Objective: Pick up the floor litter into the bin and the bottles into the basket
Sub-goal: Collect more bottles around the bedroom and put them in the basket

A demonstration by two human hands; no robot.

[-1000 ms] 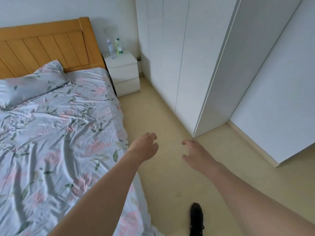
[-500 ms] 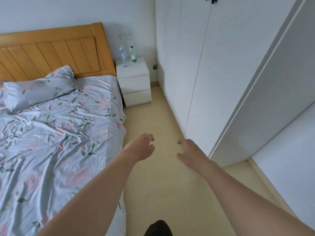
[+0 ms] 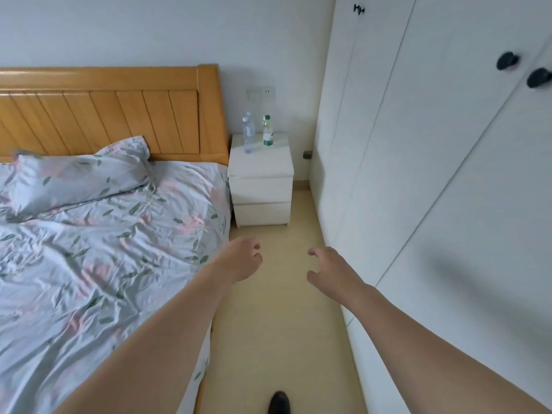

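Note:
Two plastic bottles stand upright on a white bedside table (image 3: 260, 166) at the far end of the aisle: a clear bottle (image 3: 248, 131) on the left and a green-capped bottle (image 3: 268, 132) with a green label on the right. My left hand (image 3: 240, 258) and my right hand (image 3: 332, 268) are held out in front of me over the floor, well short of the table. Both hands hold nothing, with fingers loosely curled and apart. No bin, basket or floor litter is in view.
A bed (image 3: 98, 240) with a floral cover and wooden headboard (image 3: 119, 115) fills the left. White wardrobe doors (image 3: 418, 174) with black knobs line the right. A narrow strip of beige floor (image 3: 280, 318) runs between them. My dark shoe (image 3: 278, 402) shows at the bottom.
The view has advanced down the aisle and tilted up: the bedside table and bottles are nearer and larger. Both hands keep the same outstretched, empty pose.

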